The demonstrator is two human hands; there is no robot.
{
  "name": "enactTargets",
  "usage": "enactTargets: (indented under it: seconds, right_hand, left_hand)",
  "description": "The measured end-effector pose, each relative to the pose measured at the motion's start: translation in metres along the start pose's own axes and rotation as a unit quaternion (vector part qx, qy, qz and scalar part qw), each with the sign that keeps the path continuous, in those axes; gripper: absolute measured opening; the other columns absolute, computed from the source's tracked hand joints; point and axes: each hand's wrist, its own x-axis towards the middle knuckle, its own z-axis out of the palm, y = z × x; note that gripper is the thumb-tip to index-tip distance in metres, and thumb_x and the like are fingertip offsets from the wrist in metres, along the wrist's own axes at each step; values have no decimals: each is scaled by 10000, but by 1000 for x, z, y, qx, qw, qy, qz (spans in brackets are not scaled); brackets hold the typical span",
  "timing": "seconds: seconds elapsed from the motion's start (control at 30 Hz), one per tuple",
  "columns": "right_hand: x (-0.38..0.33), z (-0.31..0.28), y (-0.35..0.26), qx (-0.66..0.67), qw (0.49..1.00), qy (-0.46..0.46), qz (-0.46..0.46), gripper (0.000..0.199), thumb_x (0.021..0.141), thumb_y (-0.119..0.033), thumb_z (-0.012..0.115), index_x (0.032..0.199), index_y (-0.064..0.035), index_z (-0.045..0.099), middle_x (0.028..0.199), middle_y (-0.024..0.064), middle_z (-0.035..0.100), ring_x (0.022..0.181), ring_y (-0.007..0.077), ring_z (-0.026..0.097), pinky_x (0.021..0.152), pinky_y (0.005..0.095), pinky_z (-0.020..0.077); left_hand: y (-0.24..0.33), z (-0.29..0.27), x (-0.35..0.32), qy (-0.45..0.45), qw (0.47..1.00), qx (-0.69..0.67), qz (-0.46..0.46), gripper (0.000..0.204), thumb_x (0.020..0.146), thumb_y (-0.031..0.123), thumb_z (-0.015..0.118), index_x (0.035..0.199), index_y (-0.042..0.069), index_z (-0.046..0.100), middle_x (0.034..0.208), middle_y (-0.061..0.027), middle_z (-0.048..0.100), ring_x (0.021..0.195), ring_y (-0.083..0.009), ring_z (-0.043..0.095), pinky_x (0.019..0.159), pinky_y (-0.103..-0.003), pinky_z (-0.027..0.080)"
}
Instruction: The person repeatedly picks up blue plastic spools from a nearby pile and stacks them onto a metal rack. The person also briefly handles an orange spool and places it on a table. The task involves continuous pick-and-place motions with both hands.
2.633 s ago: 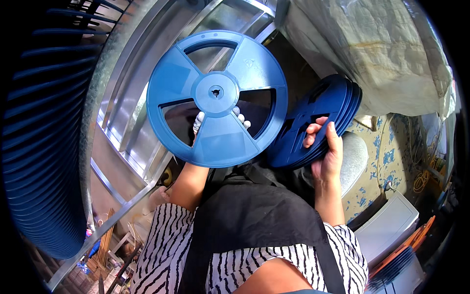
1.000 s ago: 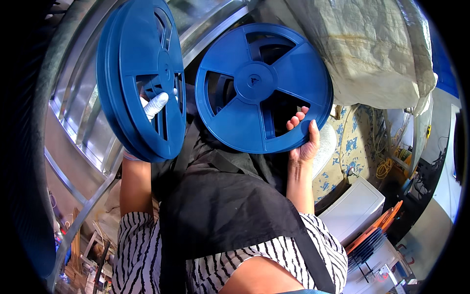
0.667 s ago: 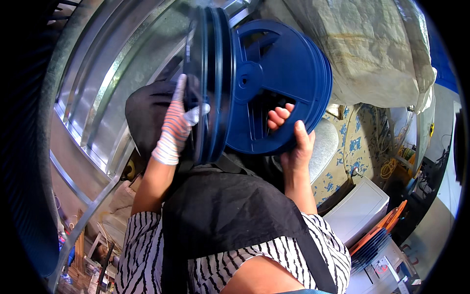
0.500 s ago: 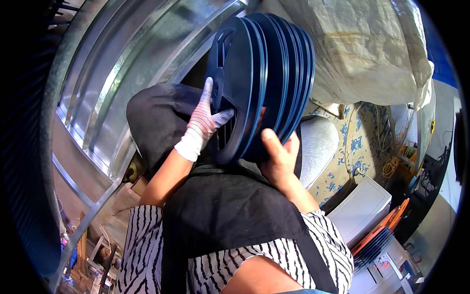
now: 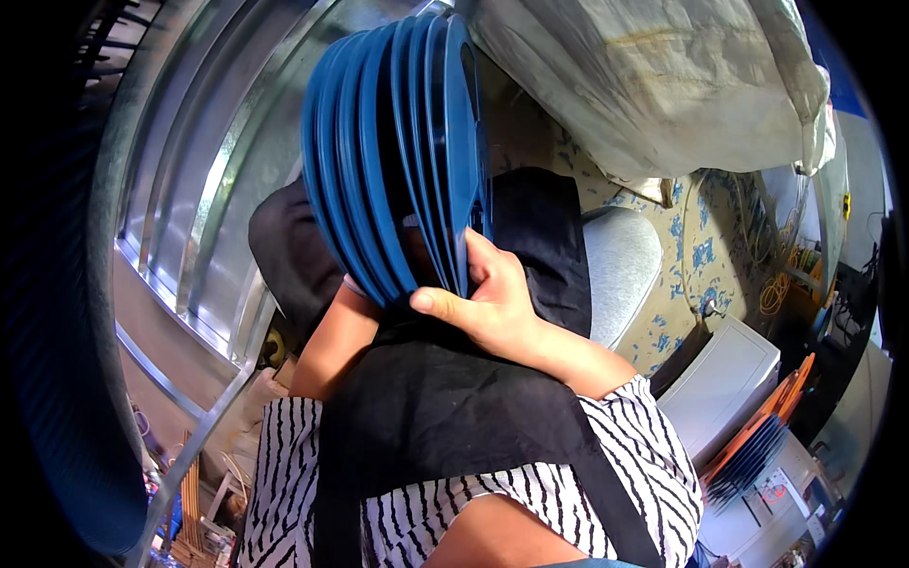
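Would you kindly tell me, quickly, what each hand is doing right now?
Left hand: hidden behind the stack of blue reels; its grip cannot be told.
Right hand: closed on the stack's lower edge.

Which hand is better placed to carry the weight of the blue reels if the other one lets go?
Probably the right hand: it visibly cups the lower edge of the stack of blue reels, thumb under the rims. The left hand is hidden behind the stack.
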Motion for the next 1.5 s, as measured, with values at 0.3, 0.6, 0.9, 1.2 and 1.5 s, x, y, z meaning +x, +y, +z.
enactTargets:
  seconds: [0.3,0.6,0.9,1.2,1.5]
  right_hand:
    - [-9,-60,-4,222,951,217,17,427,749,0,745,1103,-19,507,920,117,669,792,173,664,635,239,513]
    - [7,-44,20,90,983,159,29,377,767,26,714,1062,-12,484,1002,117,658,830,120,634,783,265,523]
    - [0,-41,3,85,984,153,35,330,798,66,662,1056,15,462,1069,154,651,886,177,684,800,298,556]
    - [-1,-35,30,-47,988,143,37,392,786,53,700,1066,-13,435,928,134,681,855,167,686,749,280,554]
    - [2,-40,40,-77,989,125,14,396,816,-29,696,1109,0,432,931,143,696,784,158,682,678,269,540]
  left_hand:
    - [27,13,-24,-47,995,14,86,740,728,340,789,1277,-28,458,1171,-168,559,1111,-292,547,1005,-453,462]
    - [12,20,-22,-128,979,10,156,544,845,476,659,1147,61,481,1084,-67,488,1107,-221,489,1097,-406,345]
    - [6,13,-14,-174,969,-45,171,763,735,523,756,1244,29,474,1114,-85,534,1228,-293,464,1132,-453,301]
    - [6,12,-14,-159,974,-34,160,772,738,518,756,1261,30,465,1138,-91,529,1247,-299,447,1140,-458,284]
    - [6,14,-18,-147,976,-19,159,781,741,513,755,1277,31,455,1161,-98,525,1266,-305,430,1149,-462,267]
